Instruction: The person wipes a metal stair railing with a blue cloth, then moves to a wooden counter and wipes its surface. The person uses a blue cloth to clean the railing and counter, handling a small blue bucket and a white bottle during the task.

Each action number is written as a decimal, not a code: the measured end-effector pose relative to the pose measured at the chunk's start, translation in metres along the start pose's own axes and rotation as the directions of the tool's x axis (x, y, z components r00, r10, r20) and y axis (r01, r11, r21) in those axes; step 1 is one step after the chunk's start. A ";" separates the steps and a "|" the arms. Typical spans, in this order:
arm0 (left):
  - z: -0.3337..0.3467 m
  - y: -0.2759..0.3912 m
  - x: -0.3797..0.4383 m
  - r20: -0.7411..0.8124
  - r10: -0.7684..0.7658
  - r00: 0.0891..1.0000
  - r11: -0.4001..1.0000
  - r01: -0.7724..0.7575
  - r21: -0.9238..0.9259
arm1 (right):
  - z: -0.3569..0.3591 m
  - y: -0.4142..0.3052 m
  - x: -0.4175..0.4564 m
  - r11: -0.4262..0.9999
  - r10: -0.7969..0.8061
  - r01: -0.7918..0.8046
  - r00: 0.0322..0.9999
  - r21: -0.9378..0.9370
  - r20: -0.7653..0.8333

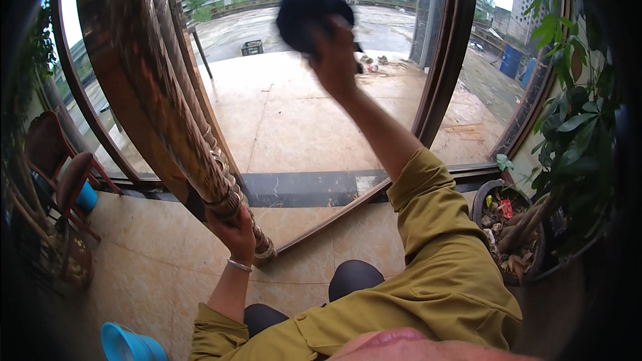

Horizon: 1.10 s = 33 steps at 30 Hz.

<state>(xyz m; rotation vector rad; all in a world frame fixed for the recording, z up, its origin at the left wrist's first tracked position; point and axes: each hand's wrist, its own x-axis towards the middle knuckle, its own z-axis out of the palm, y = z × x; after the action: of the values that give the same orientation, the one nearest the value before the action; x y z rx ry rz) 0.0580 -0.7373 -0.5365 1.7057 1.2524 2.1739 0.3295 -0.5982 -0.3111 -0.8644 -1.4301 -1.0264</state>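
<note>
My left hand (pixel 231 230) is wrapped around the lower part of a long, ornate bronze-coloured door handle (pixel 180 145), twisted and shiny, on a glass door that stands ajar. The door's bottom rail (pixel 333 218) runs slantwise over the floor to the right. High in front of me, my right hand (pixel 335 55) holds a bunched dark cloth (pixel 311 17), blurred by motion. Whether the cloth touches the glass I cannot tell. Its lower edge hangs down beside my wrist.
A light blue bucket (pixel 131 343) stands on the tiled floor at lower left. A dark red chair (pixel 60 153) and a blue pail (pixel 86 195) are farther left. At right is a potted plant (pixel 514 255). Beyond the black stone threshold (pixel 301 188) lies a paved yard with a crate (pixel 252 47).
</note>
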 end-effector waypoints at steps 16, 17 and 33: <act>0.011 -0.011 0.023 -0.021 0.011 1.000 0.997 -0.012 -0.071 | -0.032 0.061 0.173 0.976 -0.183 0.213 0.923 0.053 -0.337; 0.012 -0.009 0.022 -0.013 0.010 1.000 0.998 -0.011 -0.067 | -0.026 0.061 0.213 0.987 -0.142 0.161 0.917 0.020 -0.373; -0.008 0.008 0.057 0.342 -0.394 0.853 0.897 0.437 -0.057 | -0.057 -0.016 -0.028 0.787 -0.563 0.521 0.387 0.330 0.731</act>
<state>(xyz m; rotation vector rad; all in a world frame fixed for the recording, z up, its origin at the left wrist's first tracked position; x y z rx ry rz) 0.0337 -0.7164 -0.4881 1.4860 1.2166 1.6140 0.3383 -0.6561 -0.3402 -0.8766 -2.6744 -1.1054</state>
